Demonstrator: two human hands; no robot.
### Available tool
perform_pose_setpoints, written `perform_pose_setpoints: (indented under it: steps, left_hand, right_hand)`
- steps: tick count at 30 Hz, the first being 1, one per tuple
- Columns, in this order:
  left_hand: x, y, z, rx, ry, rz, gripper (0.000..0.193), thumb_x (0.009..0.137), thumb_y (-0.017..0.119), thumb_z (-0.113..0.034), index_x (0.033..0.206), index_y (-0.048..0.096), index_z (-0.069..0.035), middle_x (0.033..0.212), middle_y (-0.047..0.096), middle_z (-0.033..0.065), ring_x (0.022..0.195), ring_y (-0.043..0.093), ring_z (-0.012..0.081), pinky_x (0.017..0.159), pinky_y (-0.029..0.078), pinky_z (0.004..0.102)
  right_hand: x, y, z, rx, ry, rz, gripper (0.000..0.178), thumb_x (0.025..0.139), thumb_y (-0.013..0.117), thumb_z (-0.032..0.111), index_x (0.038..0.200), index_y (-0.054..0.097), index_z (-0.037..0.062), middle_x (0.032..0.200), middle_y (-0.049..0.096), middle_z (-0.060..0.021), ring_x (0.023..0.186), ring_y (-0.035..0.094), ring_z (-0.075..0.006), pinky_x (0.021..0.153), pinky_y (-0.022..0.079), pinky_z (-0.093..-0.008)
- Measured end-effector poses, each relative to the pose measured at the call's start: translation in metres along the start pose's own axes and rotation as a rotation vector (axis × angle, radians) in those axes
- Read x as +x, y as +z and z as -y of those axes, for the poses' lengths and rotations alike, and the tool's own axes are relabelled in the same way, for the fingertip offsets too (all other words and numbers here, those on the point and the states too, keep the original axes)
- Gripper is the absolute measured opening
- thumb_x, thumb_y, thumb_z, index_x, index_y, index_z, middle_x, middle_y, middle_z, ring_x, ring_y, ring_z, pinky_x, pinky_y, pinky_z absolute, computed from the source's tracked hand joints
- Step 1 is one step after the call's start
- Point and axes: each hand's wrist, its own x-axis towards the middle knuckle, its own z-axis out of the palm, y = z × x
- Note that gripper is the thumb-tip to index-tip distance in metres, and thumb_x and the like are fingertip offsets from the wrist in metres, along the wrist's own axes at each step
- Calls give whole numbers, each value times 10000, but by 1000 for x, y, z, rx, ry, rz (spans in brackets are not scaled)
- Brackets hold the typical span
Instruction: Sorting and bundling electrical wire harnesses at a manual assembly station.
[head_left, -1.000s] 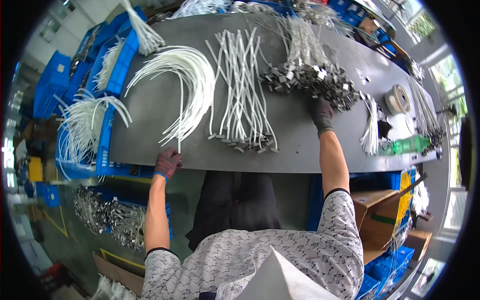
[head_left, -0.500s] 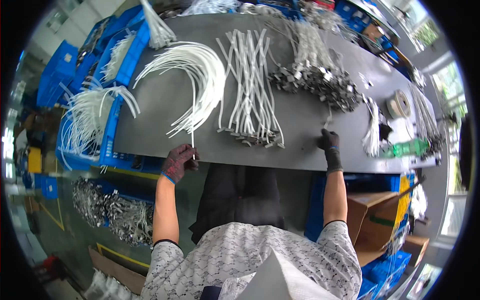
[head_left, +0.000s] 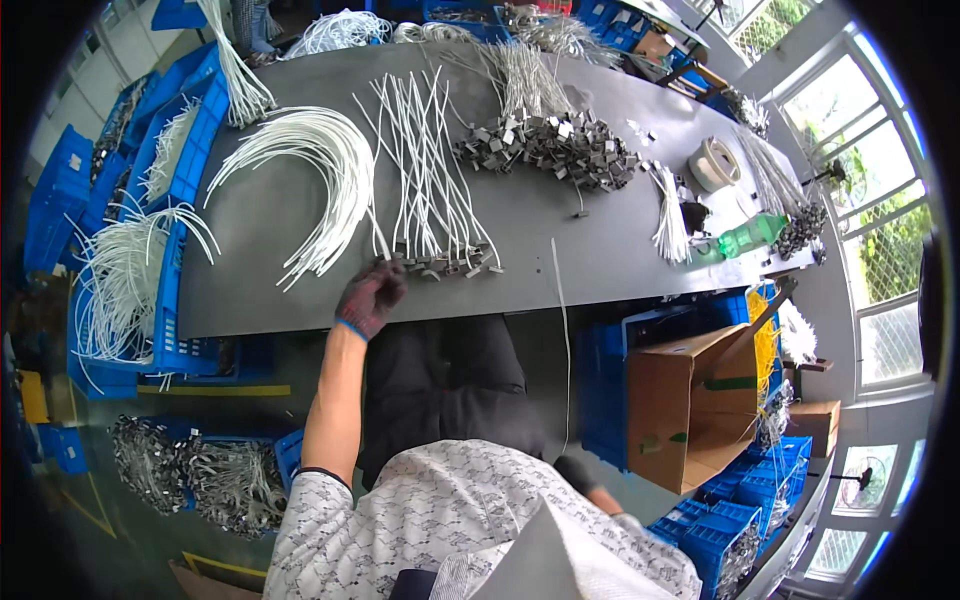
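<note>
My left hand [head_left: 372, 297], in a dark glove with red marks, is closed at the table's front edge, pinching the lower end of a white plastic tube [head_left: 379, 236]. That tube hangs out of a curved bundle of white tubes [head_left: 345, 165]. Beside the hand lie several straight white tubes [head_left: 425, 180] with small grey blocks [head_left: 445, 263] at their near ends. My right hand [head_left: 575, 475], gloved, is low beside my thigh, its fingers partly hidden. A long thin wire [head_left: 564, 340] runs from the tabletop over the edge down to it.
A heap of grey blocks on thin wires [head_left: 555, 145] lies on the grey table [head_left: 520, 292]. To the right are a tape roll [head_left: 714, 165] and a green bottle [head_left: 752, 236]. Blue crates [head_left: 170, 290] of tubes stand left; an open cardboard box [head_left: 665, 405] sits below right.
My right hand has drawn back from the tabletop down to my thigh, with a thin wire trailing from it. My left hand has moved toward the grey blocks with the tube. The view has shifted.
</note>
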Motion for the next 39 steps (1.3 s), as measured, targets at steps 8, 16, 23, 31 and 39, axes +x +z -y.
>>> perform_pose_setpoints:
  steps: [8,16,23,31,39]
  left_hand:
    - [61,148,154,252,-104,69,101,921,651,-87,993,613,-28,916,665,90,785,689,214,726,625,379]
    - [113,215,110,161,499,-103,86,956,610,-116,964,612,-30,856,704,86,686,691,180,637,599,329]
    - [116,207,82,276,605,-100,163,959,657,-196,963,643,-34,846,712,88,706,693,161,657,578,295]
    - [47,119,219,999,12,467,224,857,691,-229,926,701,-17,821,699,58,767,634,135,731,521,319]
    - [44,151,174,612,11,270,186,920,698,-188,860,705,-13,779,688,21,713,617,99,687,507,260]
  right_hand:
    - [35,-81,47,545,133,-606,259,933,471,119,1072,684,70,1014,694,-227,951,659,-436,820,531,-489]
    - [56,-133,18,305,208,-402,229,903,503,134,1039,683,95,970,702,-196,934,675,-398,789,541,-487]
    - [38,-112,19,402,201,-299,263,885,535,143,1090,693,97,1069,695,-219,1020,657,-412,857,532,-471]
    - [29,-90,22,374,161,-262,275,881,516,126,1072,709,91,1059,702,-207,992,666,-404,857,529,-459]
    - [27,-310,103,837,-153,-892,159,936,624,153,1027,625,23,856,658,-189,822,650,-364,716,515,-398]
